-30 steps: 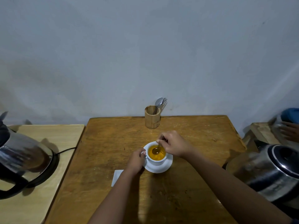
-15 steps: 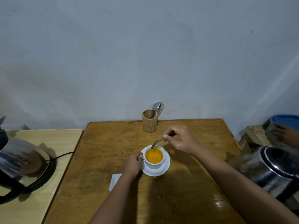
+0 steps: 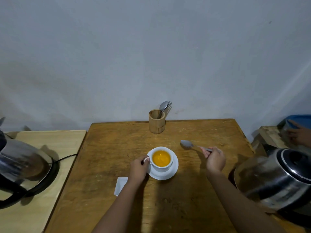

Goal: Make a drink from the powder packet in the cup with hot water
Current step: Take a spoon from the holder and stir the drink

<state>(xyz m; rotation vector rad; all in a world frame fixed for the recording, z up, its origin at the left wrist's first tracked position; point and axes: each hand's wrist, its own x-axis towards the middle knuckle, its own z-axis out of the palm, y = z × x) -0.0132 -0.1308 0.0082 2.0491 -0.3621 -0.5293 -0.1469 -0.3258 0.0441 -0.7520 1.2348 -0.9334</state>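
Observation:
A white cup [image 3: 165, 167] full of orange drink stands on a white saucer [image 3: 173, 172] in the middle of the brown wooden table [image 3: 117, 148]. My left hand [image 3: 138, 169] grips the cup's handle from the left. To the right of the cup, my right hand [image 3: 215, 159] holds a metal spoon [image 3: 187, 144] by its handle, the bowl low over or on the table. A white packet [image 3: 120, 185] lies flat by my left wrist, partly hidden under my forearm.
A wooden holder [image 3: 156, 121] with cutlery stands at the table's far edge by the wall. A steel kettle [image 3: 21, 165] sits on its base on the lighter table at left. Another kettle [image 3: 276, 180] is at the right edge. Another person's hand [image 3: 297, 135] shows at far right.
My right hand has lifted the spoon out of the cup and carried it to the right, down toward the table. My left hand has stayed on the cup's handle.

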